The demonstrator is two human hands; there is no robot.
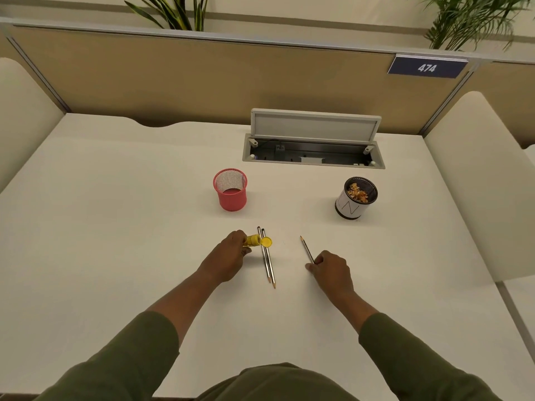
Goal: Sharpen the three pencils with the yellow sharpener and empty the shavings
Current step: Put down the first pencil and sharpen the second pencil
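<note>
White desk (115, 227) spreads before us, a tan partition (202, 82) closing its far edge. From our head view, our left hand (228, 259) grips the yellow sharpener (256, 241), its long axis lying crosswise with the open cap to the right, over two pencils (267, 260) lying side by side, tips toward us. Our right hand (330, 269) pinches the third pencil (307, 249), tip pointing away and slightly left. Beyond stand a red mesh cup (230, 190) and a shavings-filled black cup (356, 198), well apart, bare desk between.
</note>
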